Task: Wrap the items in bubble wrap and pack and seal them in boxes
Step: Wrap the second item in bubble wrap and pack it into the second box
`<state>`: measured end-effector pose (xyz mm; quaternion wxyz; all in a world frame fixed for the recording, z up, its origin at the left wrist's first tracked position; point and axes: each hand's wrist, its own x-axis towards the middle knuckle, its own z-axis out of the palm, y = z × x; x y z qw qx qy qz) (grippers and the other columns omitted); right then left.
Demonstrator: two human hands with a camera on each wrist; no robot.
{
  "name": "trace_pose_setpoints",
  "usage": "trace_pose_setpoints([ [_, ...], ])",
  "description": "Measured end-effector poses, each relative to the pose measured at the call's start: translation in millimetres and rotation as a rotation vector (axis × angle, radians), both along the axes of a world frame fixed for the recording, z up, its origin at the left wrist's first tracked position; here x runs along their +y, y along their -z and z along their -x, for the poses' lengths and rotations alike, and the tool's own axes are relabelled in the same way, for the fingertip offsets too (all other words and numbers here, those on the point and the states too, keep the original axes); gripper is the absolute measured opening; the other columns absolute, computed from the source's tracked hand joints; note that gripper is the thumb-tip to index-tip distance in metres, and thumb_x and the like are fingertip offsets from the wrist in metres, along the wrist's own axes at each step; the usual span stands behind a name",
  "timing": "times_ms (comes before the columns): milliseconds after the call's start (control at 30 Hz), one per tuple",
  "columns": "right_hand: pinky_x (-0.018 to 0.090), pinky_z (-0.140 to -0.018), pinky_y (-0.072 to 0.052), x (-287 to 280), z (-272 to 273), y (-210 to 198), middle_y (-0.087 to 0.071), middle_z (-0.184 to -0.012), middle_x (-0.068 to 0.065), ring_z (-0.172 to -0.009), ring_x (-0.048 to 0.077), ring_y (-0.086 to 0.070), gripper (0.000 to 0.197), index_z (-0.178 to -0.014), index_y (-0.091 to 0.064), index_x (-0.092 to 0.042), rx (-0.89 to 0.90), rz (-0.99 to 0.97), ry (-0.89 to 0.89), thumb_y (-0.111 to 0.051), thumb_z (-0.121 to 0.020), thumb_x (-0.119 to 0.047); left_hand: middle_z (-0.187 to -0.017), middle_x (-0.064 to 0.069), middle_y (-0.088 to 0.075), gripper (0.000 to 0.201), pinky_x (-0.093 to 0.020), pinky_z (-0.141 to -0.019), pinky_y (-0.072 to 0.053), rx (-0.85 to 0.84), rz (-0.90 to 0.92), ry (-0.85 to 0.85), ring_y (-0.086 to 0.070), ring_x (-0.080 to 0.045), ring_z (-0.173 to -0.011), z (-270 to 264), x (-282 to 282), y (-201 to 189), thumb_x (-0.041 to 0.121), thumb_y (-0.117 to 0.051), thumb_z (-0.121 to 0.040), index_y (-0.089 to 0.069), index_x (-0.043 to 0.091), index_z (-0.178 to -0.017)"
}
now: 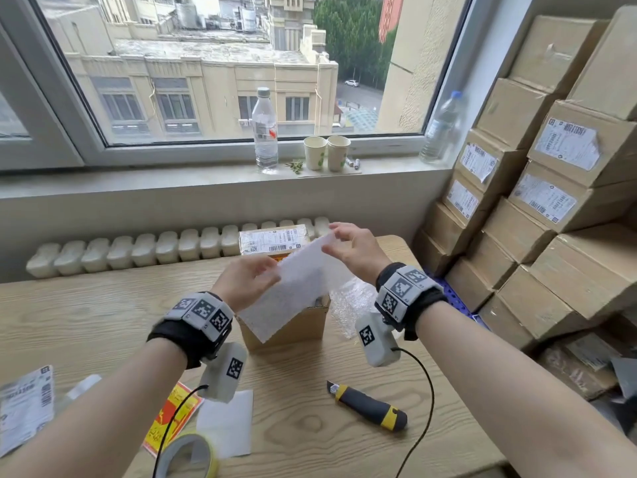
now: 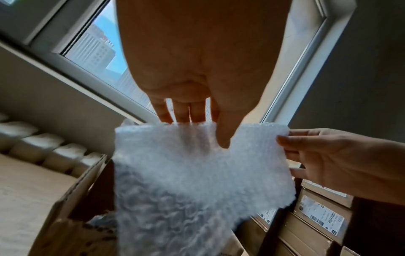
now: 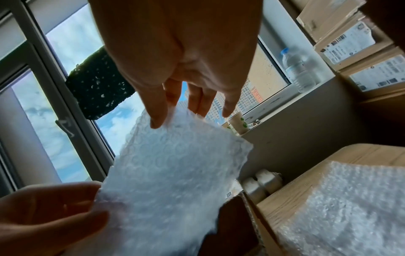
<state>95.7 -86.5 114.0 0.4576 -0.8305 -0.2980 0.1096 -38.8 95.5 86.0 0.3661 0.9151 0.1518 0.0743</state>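
Note:
Both hands hold a white sheet of bubble wrap in the air above a small open cardboard box on the wooden table. My left hand pinches the sheet's left edge between thumb and fingers. My right hand pinches its far upper corner. In the left wrist view the bubble wrap sheet hangs down into the box. In the right wrist view the sheet is stretched between the two hands. What lies in the box is hidden by the sheet.
More bubble wrap lies right of the box. A labelled sealed box stands behind it. A yellow-black utility knife, a tape roll, and paper labels lie near the front edge. Stacked cartons fill the right side.

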Motion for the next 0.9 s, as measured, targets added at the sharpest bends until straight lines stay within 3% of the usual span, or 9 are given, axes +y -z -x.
trace_pose_setpoints([
  [67,0.021,-0.100,-0.035,2,-2,2,-0.051,-0.135,0.003,-0.124,0.017,-0.048,0.062,-0.131,-0.052,-0.010,0.092,-0.078,0.073,-0.078,-0.077,-0.025,-0.086,0.005,-0.065,0.008,-0.019,-0.064,-0.043,-0.038,0.038,-0.010,-0.062,-0.014,-0.082,-2,3,-6,0.025,-0.061,-0.090,-0.066,0.019,-0.091],
  [200,0.040,-0.112,-0.032,7,1,12,-0.042,-0.145,0.009,-0.132,0.021,-0.042,0.120,-0.145,-0.029,-0.009,0.514,-0.282,0.063,-0.092,-0.049,-0.041,-0.088,-0.003,-0.070,0.010,-0.024,-0.069,-0.052,-0.169,0.466,-0.078,-0.065,-0.015,-0.081,2,10,-15,0.023,-0.065,-0.086,-0.067,0.013,-0.087],
  [267,0.040,-0.111,-0.032,10,10,16,-0.043,-0.144,0.014,-0.131,0.024,-0.043,0.107,-0.144,-0.029,-0.002,0.648,-0.298,-0.012,-0.089,-0.059,-0.029,-0.087,-0.003,-0.069,0.010,-0.013,-0.056,-0.046,-0.205,0.608,-0.083,-0.065,-0.004,-0.072,7,8,-17,0.019,-0.065,-0.086,-0.066,0.009,-0.087],
  [333,0.040,-0.104,-0.042,11,15,28,-0.056,-0.130,0.020,-0.118,0.028,-0.056,0.082,-0.130,-0.048,0.004,0.689,-0.290,-0.069,-0.086,-0.063,-0.024,-0.086,-0.004,-0.068,0.009,-0.008,-0.050,-0.042,-0.209,0.663,-0.092,-0.062,0.002,-0.065,10,7,-15,0.015,-0.065,-0.086,-0.064,0.006,-0.088],
  [433,0.029,-0.076,-0.058,13,23,34,-0.072,-0.096,0.012,-0.084,0.020,-0.070,0.026,-0.102,-0.067,-0.003,0.708,-0.356,-0.087,-0.073,-0.076,-0.006,-0.091,-0.008,-0.069,0.014,-0.018,-0.062,-0.049,-0.150,0.724,-0.116,-0.066,-0.012,-0.079,16,15,-7,0.015,-0.065,-0.087,-0.065,0.004,-0.096],
  [633,0.036,-0.082,-0.057,15,27,42,-0.070,-0.096,0.015,-0.085,0.026,-0.068,0.019,-0.099,-0.066,0.002,0.788,-0.329,-0.149,-0.065,-0.080,0.006,-0.095,-0.016,-0.066,0.041,-0.032,-0.067,-0.056,-0.021,0.895,-0.039,-0.065,-0.026,-0.077,26,30,1,0.016,-0.066,-0.074,-0.062,0.011,-0.114],
  [700,0.029,-0.069,-0.058,17,28,42,-0.068,-0.091,0.016,-0.075,0.027,-0.065,0.014,-0.091,-0.066,0.003,0.823,-0.333,-0.098,-0.060,-0.082,0.012,-0.094,-0.016,-0.064,0.036,-0.032,-0.065,-0.055,0.006,0.928,-0.026,-0.064,-0.025,-0.074,28,33,2,0.016,-0.063,-0.071,-0.064,0.007,-0.106],
  [767,0.023,-0.049,-0.049,18,26,45,-0.067,-0.088,0.013,-0.065,0.026,-0.056,0.031,-0.085,-0.069,-0.002,0.802,-0.289,-0.049,-0.048,-0.083,0.020,-0.088,-0.014,-0.060,0.027,-0.032,-0.063,-0.050,0.026,0.963,-0.031,-0.060,-0.024,-0.070,30,36,3,0.015,-0.057,-0.071,-0.067,0.009,-0.095],
  [900,0.023,-0.048,-0.042,15,25,43,-0.059,-0.089,0.012,-0.061,0.018,-0.048,0.041,-0.089,-0.075,-0.007,0.960,-0.337,-0.056,-0.038,-0.087,0.010,-0.089,-0.014,-0.055,0.041,-0.033,-0.065,-0.044,0.069,0.970,-0.045,-0.053,-0.028,-0.076,31,39,5,0.037,-0.063,-0.068,-0.065,0.010,-0.097],
])
